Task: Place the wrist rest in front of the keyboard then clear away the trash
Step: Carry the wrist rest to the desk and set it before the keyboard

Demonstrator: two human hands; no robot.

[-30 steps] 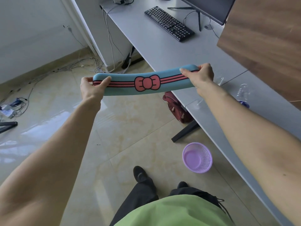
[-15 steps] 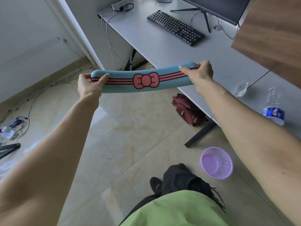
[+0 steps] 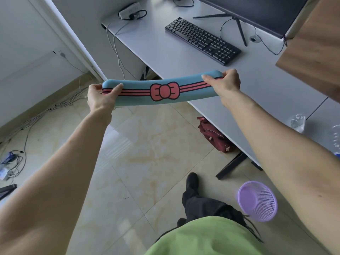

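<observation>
A long teal wrist rest with pink stripes and a pink bow hangs in the air, level, over the floor and the desk's near edge. My left hand grips its left end and my right hand grips its right end. The black keyboard lies farther back on the grey desk, apart from the rest. A crumpled clear wrapper and part of a clear plastic bottle lie on the desk at the right. A purple mesh basket stands on the floor below.
A monitor on thin legs stands behind the keyboard, and a power strip sits at the desk's far corner. A wooden panel juts in at the upper right. A dark red bag lies under the desk. Cables run along the floor at the left.
I have stepped closer to the desk; the keyboard sits nearer and lower in view. The wrist rest stays held by both hands, now partly over the desk's edge.
</observation>
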